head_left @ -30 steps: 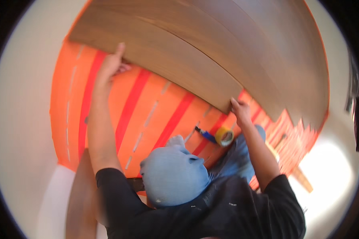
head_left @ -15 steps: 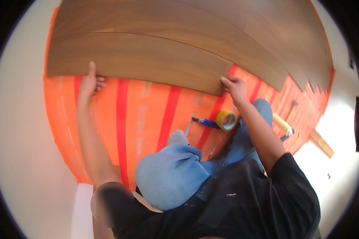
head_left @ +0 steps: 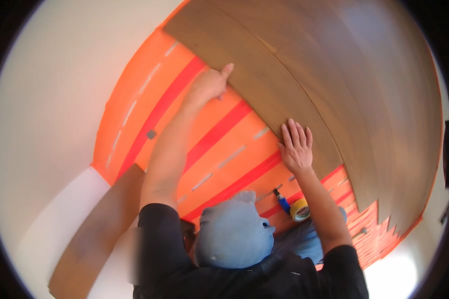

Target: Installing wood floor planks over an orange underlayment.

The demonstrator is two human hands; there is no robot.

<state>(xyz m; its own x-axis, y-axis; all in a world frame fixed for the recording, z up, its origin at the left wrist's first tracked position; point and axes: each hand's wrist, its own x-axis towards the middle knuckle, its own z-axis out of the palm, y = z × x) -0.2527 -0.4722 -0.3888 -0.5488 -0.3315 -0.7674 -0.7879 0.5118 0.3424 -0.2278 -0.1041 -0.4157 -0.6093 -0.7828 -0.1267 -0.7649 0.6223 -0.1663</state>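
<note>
A long brown floor plank (head_left: 264, 94) lies along the edge of the laid brown flooring (head_left: 334, 84), over an orange underlayment (head_left: 224, 134) with red stripes. My left hand (head_left: 210, 85) is at the plank's near edge, its thumb over the top and its other fingers curled against the side, partly hidden. Further right along the same plank, my right hand (head_left: 298, 149) lies flat on the surface with its fingers stretched out. Near my right forearm are a blue-handled utility knife (head_left: 283, 202) and a roll of yellow tape (head_left: 300, 210).
Another brown plank (head_left: 97, 234) lies at the lower left, beside the pale wall (head_left: 55, 99). A small grey piece (head_left: 151, 134) sits on the underlayment left of my left forearm. My bent knee (head_left: 234, 231) is close to the tape and knife. The flooring's right end is stepped.
The view has turned, so the plank now slants down to the right. My right hand has moved from the plank's end corner to lie flat on top; the left thumb remains at its edge.
</note>
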